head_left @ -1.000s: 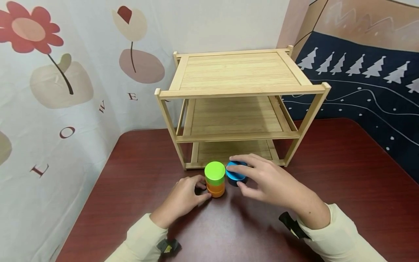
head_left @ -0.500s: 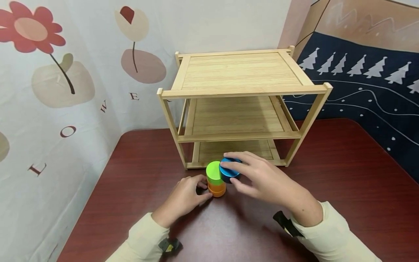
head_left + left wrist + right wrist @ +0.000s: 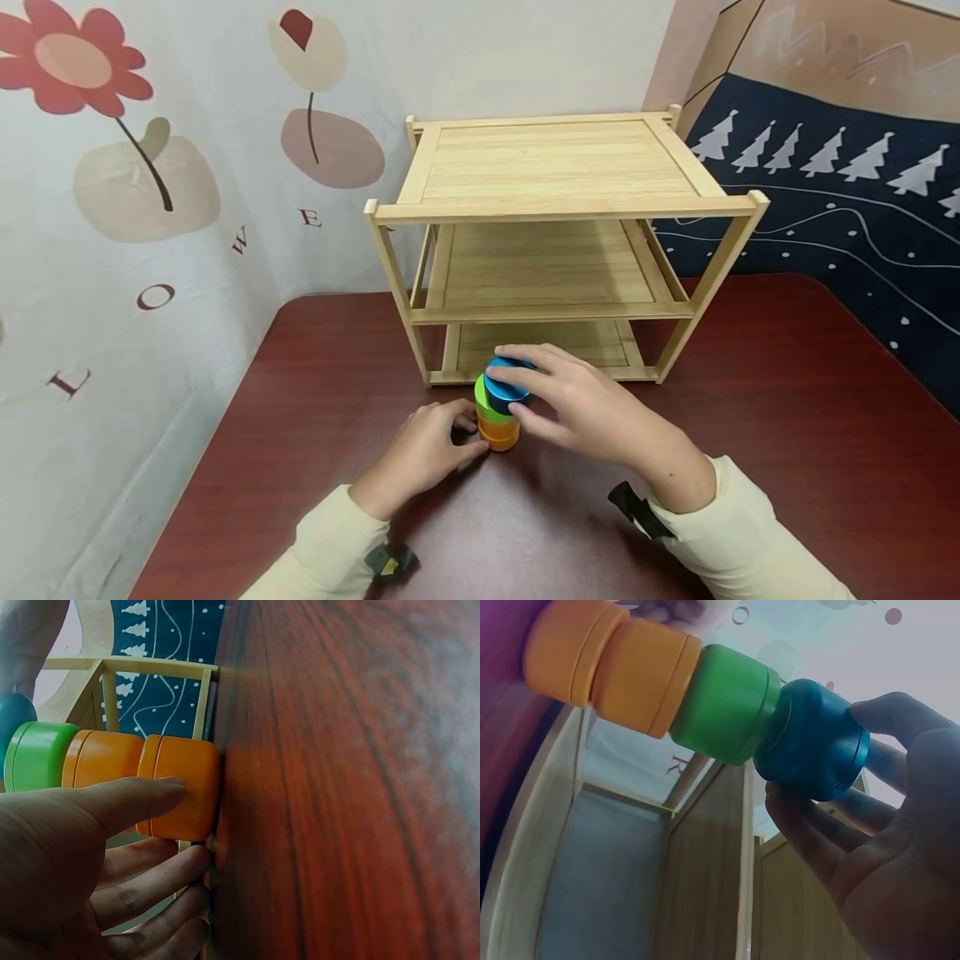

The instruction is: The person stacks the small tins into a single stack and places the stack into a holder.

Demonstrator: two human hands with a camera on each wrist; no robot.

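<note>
Two small orange jars (image 3: 184,802) with rounded edges are stacked on the table, and a green jar (image 3: 724,705) sits on them. A blue jar (image 3: 810,742) is at the top of the green one, slightly off-centre; whether its full weight rests there, I cannot tell. My right hand (image 3: 577,400) grips the blue jar between thumb and fingers. Low at the stack's left side, my left hand (image 3: 420,450) holds the bottom orange jar, thumb in front and fingers behind. Its fingertips are partly hidden by the jars in the head view.
Just behind the stack stands a three-tier wooden shelf (image 3: 551,315) on the dark red table (image 3: 315,392). A white printed cloth (image 3: 187,275) hangs at the left and back, and a dark blue one with trees (image 3: 825,217) hangs at the right.
My right hand has moved the blue jar left, from beside the green jar to over its top. The left hand has stayed at the stack's base.
</note>
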